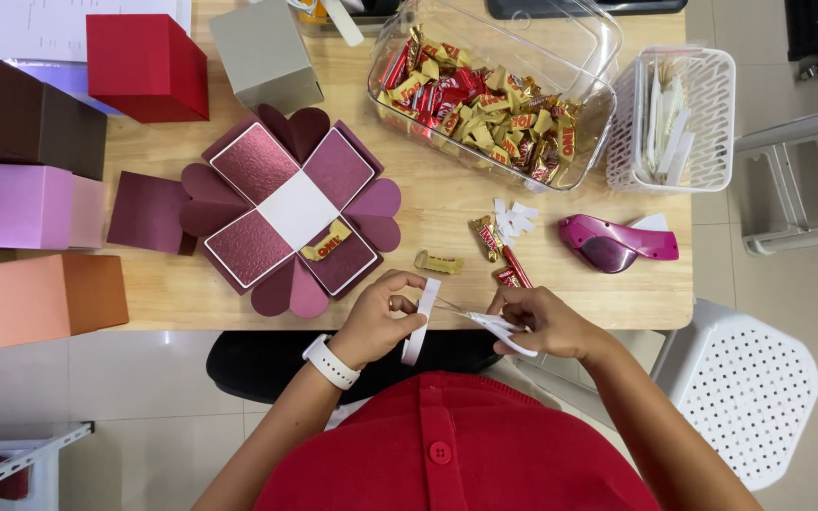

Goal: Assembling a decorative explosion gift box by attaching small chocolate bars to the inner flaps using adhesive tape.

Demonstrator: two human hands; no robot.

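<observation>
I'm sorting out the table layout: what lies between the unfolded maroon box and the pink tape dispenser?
In the head view, between the unfolded maroon box and the pink tape dispenser lie one gold-wrapped candy, three more wrapped candies and small white paper pieces on bare wood.

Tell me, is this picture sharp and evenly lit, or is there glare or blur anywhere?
Head view: lighting is soft and even, shadows faint; the clear plastic tub shows pale glare on its walls; the scissors in the right hand look slightly smeared; the left hand holding the white paper strip looks fairly sharp.
</observation>
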